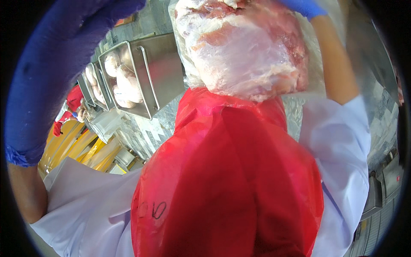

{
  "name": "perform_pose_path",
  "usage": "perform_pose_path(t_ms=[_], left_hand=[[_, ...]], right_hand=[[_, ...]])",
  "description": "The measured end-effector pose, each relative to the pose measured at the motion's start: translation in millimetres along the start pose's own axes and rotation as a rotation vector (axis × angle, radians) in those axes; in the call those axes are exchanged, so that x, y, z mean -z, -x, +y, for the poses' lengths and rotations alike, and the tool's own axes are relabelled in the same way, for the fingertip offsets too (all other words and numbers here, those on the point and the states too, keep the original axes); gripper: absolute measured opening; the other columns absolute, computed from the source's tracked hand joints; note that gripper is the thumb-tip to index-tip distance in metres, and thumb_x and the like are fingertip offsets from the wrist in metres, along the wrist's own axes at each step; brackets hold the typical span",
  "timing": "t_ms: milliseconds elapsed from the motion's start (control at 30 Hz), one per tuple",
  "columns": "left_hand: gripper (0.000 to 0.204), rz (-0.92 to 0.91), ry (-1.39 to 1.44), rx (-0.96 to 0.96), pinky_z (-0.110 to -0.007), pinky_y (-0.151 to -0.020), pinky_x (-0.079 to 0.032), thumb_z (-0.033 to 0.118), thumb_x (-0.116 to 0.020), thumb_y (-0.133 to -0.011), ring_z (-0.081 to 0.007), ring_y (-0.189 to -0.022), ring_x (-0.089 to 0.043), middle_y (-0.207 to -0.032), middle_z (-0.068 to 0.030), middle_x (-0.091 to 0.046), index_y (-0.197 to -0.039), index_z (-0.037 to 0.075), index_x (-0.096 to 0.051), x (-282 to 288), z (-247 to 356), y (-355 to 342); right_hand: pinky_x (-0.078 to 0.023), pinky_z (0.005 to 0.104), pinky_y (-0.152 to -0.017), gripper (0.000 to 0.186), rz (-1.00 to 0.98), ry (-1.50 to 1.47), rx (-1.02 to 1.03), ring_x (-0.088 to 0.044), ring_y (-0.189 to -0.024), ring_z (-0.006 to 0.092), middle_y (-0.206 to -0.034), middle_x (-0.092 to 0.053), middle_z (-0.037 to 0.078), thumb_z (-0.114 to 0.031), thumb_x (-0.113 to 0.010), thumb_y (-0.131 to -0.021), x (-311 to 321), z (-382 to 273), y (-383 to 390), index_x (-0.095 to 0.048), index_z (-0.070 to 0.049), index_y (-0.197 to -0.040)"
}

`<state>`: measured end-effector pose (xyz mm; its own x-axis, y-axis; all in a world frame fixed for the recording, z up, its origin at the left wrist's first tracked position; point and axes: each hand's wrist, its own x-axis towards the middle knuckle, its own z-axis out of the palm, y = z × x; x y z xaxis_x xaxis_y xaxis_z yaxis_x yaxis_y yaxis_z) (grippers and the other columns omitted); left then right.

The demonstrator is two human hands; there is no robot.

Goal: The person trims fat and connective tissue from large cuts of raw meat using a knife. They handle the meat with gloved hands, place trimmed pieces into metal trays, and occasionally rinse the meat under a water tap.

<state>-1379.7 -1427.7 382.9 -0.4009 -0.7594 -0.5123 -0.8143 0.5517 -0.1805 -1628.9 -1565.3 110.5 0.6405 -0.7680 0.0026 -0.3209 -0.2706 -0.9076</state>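
A large slab of raw pink meat with white fat (244, 51) is at the top middle, right in front of my red apron. Clear plastic sheeting (314, 55) shows around its sides. My right hand (305, 6), in a blue glove, reaches to the far right edge of the meat; the upper picture edge cuts it off and its fingers are hidden. Raised close to the camera on the left, my left hand (55, 73) wears a long blue glove and is apart from the meat. Its fingers are blurred and run out of view at the top.
Left of the meat stands a steel bin (160, 68) with pale meat pieces (126, 81), and a second similar bin (96, 85) is beyond it. A person in red (73, 100) works farther off at the left. Yellow strips (81, 147) hang below. Grey tiles (145, 132) cover the floor.
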Motion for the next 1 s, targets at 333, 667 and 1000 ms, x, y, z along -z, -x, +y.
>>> perform_pose_path(t_ms=[333, 667, 1000], left_hand=[[0.046, -0.056, 0.030, 0.004, -0.033, -0.068, -0.050, 0.014, -0.064, -0.093, -0.0231, -0.079, -0.063, -0.092, -0.0105, -0.063, -0.138, 0.020, -0.056, -6.6, -15.0, -6.5], [0.046, -0.033, 0.077, 0.005, -0.032, -0.069, -0.049, 0.014, -0.063, -0.094, -0.0219, -0.080, -0.062, -0.094, -0.0099, -0.062, -0.139, 0.017, -0.056, -26.9, -37.0, -6.4], [0.045, 0.032, 0.151, 0.049, -0.031, -0.070, -0.049, 0.013, -0.062, -0.095, -0.0208, -0.082, -0.061, -0.097, -0.0093, -0.062, -0.139, 0.015, -0.055, -57.4, -58.9, 17.1]], right_hand=[[-0.052, 0.0298, -0.095, 0.053, 0.065, -0.682, -0.036, -0.064, -0.102, 0.0145, -0.114, -0.068, 0.009, -0.012, -0.081, -0.078, -30.2, 30.6, -1.0, -0.059, 0.003, -0.124], [-0.052, 0.0267, -0.088, 0.044, -0.039, -0.435, 0.006, -0.063, -0.095, 0.0109, -0.101, -0.069, 0.004, -0.014, -0.086, -0.071, -36.3, 30.9, -14.3, -0.067, 0.001, -0.108], [-0.052, 0.0289, -0.092, 0.048, -0.196, -0.554, -0.117, -0.064, -0.102, 0.0144, -0.107, -0.070, 0.008, -0.011, -0.083, -0.076, -48.8, 27.5, -14.8, -0.062, 0.003, -0.117]])
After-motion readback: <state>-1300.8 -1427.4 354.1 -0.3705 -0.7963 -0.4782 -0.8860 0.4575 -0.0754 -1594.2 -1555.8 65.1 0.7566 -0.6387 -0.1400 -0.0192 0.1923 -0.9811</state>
